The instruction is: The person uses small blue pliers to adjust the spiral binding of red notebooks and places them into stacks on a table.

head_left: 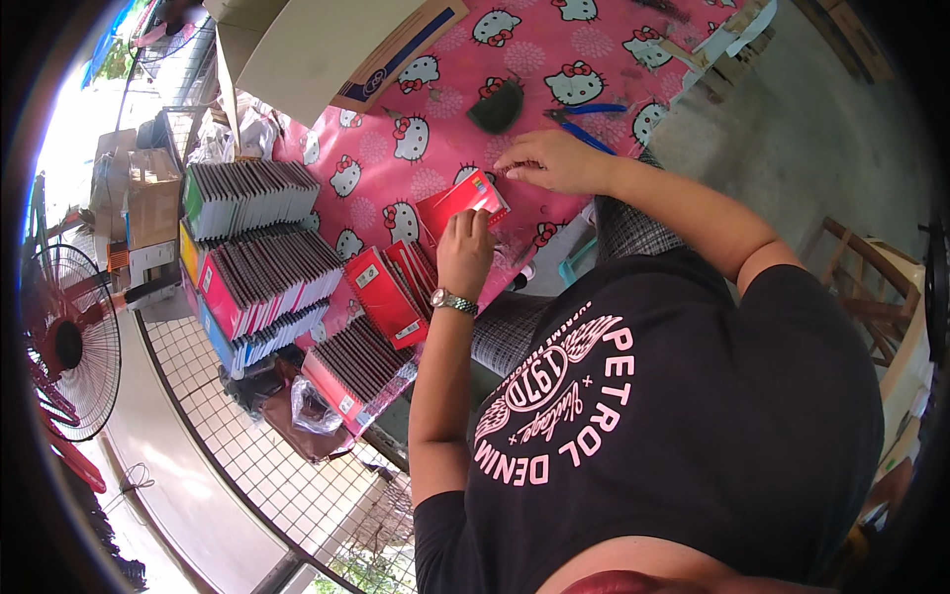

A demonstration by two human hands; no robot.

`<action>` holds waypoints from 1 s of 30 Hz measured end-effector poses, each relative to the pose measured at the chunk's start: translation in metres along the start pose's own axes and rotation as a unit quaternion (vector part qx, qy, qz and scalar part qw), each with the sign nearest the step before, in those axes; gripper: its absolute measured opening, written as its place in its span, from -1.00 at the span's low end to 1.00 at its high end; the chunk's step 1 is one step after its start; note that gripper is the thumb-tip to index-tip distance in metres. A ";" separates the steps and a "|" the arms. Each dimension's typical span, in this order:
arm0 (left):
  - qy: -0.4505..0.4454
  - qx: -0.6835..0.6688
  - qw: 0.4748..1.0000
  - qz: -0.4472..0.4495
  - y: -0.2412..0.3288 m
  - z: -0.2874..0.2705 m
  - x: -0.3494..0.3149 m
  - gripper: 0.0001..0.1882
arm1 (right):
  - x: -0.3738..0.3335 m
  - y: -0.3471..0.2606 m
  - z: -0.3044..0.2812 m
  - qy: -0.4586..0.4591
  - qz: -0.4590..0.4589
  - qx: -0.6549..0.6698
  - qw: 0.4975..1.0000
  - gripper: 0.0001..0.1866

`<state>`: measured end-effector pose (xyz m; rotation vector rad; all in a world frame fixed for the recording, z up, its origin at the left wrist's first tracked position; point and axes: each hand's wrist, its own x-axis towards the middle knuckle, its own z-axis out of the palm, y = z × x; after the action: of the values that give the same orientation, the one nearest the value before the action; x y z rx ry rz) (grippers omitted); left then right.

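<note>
A red notebook (447,205) lies tilted on the pink patterned tablecloth in front of me. My left hand (465,255), with a watch at the wrist, has its fingers drawn together on the notebook's near part and grips it. Just beyond the notebook's right corner is my right hand (559,161), its fingers curled and the tips close together; whatever is between them is too small to make out. More red notebooks (386,295) lie overlapping to the left of my left wrist. Blue-handled pliers (584,124) rest beyond my right hand, beside a dark green half-round object (497,107).
Stacks of spiral-bound notebooks (262,272) in several colours stand at the table's left, with a red-covered row (358,364) nearer. A large cardboard box (336,49) stands at the far side. A fan (71,342) is at far left, and a wooden chair (871,282) at right.
</note>
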<state>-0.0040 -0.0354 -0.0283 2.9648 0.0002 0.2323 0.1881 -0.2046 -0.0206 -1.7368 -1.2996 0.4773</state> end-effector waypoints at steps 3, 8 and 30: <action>0.015 0.027 0.999 0.023 -0.001 0.009 -0.006 -0.61 | -0.002 -0.007 0.001 -0.030 0.035 0.028 0.999 -0.71; -0.032 -0.019 0.999 0.015 -0.010 0.007 -0.003 -0.61 | -0.008 0.003 0.004 -0.002 0.025 0.037 0.999 -0.71; 0.024 -0.131 0.990 -0.044 -0.029 -0.042 0.007 -0.75 | 0.000 -0.013 0.019 0.044 0.012 0.027 0.999 -0.71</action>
<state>-0.0035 -0.0002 0.0084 2.6909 0.0990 0.2684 0.1670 -0.1962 -0.0202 -1.7122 -1.1936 0.4402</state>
